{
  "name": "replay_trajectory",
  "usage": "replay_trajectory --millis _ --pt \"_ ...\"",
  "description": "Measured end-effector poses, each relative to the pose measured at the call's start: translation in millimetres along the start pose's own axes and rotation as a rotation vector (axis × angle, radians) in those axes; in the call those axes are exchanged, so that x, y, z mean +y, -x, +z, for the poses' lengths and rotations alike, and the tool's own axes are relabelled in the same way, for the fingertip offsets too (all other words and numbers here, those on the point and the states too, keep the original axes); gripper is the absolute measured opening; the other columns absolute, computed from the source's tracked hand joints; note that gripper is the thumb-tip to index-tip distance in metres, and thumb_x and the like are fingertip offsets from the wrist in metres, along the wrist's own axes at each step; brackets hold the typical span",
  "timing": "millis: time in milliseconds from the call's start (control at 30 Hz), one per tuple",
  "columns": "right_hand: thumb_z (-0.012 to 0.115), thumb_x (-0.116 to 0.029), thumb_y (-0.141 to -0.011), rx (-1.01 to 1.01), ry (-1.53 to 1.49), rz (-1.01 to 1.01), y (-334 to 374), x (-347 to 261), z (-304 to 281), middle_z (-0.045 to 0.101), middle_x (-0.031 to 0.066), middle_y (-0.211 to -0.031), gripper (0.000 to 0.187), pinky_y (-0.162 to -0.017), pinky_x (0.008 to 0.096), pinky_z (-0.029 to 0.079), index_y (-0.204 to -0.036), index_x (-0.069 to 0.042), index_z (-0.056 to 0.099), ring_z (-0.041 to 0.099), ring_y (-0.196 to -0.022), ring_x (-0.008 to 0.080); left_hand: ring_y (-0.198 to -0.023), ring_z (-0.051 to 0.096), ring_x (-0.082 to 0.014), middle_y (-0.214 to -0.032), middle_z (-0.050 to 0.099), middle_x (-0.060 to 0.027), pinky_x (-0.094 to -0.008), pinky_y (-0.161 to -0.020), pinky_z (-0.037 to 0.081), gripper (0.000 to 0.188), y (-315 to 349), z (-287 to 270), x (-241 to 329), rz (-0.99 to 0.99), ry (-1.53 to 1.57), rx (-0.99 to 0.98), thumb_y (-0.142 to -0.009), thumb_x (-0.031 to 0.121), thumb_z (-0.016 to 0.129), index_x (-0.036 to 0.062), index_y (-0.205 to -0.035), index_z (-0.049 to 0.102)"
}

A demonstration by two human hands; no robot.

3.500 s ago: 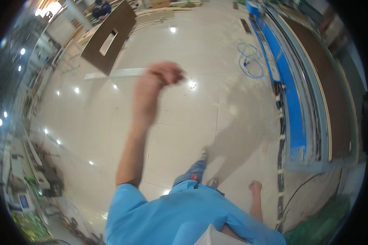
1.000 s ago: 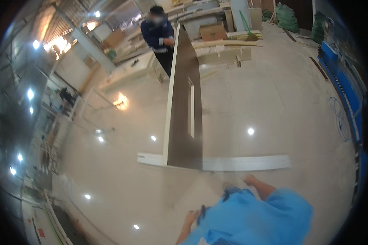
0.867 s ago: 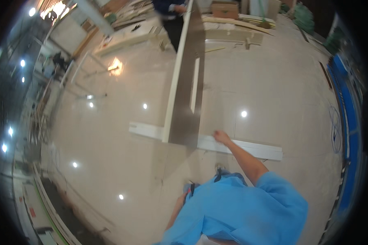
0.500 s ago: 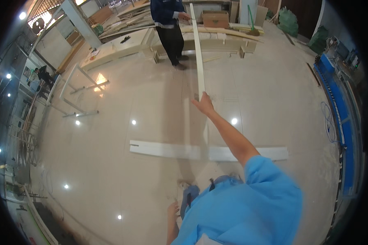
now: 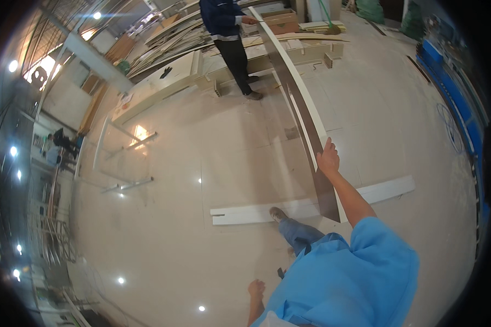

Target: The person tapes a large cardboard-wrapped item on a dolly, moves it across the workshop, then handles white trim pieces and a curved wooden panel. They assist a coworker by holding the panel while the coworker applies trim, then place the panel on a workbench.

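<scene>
A long panel [image 5: 333, 201], cream on its edges and brown on its face, stretches from beside me to a co-worker at the far side. My right hand [image 5: 328, 157] grips its upper edge close to the near end, with the arm reaching forward. The panel stands on edge, tilted, above the floor. At the far end, the hand of a person [image 5: 249, 20] in a dark blue jacket holds it. My left hand [image 5: 256, 288] hangs low at my side, its fingers curled, with nothing visible in it.
A white strip [image 5: 237, 214] lies across the floor at my feet, my shoe [image 5: 278, 213] against it. White metal frames [image 5: 126, 182] stand left. Stacked boards [image 5: 172, 41] and a cream bench-like piece [image 5: 158, 87] fill the back. A blue machine [image 5: 447, 76] lines the right.
The panel's near end has swung right and closer to me, its brown face now showing. My right hand moved right with it. One leg has stepped forward to the white strip.
</scene>
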State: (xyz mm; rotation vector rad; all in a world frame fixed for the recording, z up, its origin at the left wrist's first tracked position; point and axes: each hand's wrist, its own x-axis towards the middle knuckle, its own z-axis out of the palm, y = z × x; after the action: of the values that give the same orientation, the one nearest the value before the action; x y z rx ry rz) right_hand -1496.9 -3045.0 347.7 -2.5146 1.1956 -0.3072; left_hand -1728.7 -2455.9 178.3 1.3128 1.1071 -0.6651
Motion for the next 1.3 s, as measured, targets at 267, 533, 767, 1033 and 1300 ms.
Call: replay_trajectory --millis 267,533,767,1033,1300 --pt "0.068 -0.024 -0.087 0.097 -0.019 0.000 5 3 5 0.050 0.0252 -0.134 0.081 -0.097 0.0459 0.048 -0.150 0.003 0.025 0.055 -0.118 0.0386 -0.098 0.067 -0.0251 -0.107 0.068 -0.0123 -0.0407 -0.084 0.054 0.034 -54 64 63 0.017 -0.328 -0.254 -0.096 0.030 0.058 0.0063 -0.122 0.062" --pt "0.067 -0.032 -0.087 0.008 -0.133 0.259 -12 -9 -8 0.049 0.0295 -0.136 0.082 -0.103 0.0511 0.041 -0.148 0.005 0.028 0.050 -0.123 0.0437 -0.099 0.067 -0.0254 -0.110 0.067 -0.0133 -0.0372 -0.083 0.055 0.036 -117 119 330 0.182 -0.222 -0.212 -0.096 0.029 0.059 0.0018 -0.119 0.060" --pt "0.068 -0.031 -0.087 0.219 -0.131 0.179 -119 -43 20 0.045 0.0294 -0.143 0.077 -0.109 0.0500 0.036 -0.146 0.006 0.034 0.045 -0.131 0.0439 -0.104 0.065 -0.0292 -0.115 0.064 -0.0168 -0.0400 -0.089 0.054 0.036 -105 240 516 0.414 -0.197 -0.193 -0.096 0.025 0.057 0.0016 -0.123 0.056" --pt "0.067 -0.033 -0.083 0.344 -0.180 0.241 -207 -139 54 0.045 0.0278 -0.144 0.066 -0.114 0.0492 0.033 -0.135 0.003 0.048 0.042 -0.135 0.0421 -0.086 0.064 -0.0286 -0.093 0.062 -0.0121 -0.0378 -0.072 0.055 0.022 -177 302 536 0.065 -0.497 -0.490 -0.094 0.020 0.057 0.0014 -0.105 0.058" --pt "0.066 -0.028 -0.086 0.513 -0.262 0.364 -223 -188 44 0.046 0.0285 -0.141 0.057 -0.111 0.0495 0.036 -0.131 0.003 0.049 0.044 -0.131 0.0434 -0.079 0.063 -0.0277 -0.091 0.061 -0.0116 -0.0379 -0.068 0.054 0.019 -254 347 626 0.048 -0.803 -0.476 -0.094 0.020 0.057 0.0036 -0.103 0.059"
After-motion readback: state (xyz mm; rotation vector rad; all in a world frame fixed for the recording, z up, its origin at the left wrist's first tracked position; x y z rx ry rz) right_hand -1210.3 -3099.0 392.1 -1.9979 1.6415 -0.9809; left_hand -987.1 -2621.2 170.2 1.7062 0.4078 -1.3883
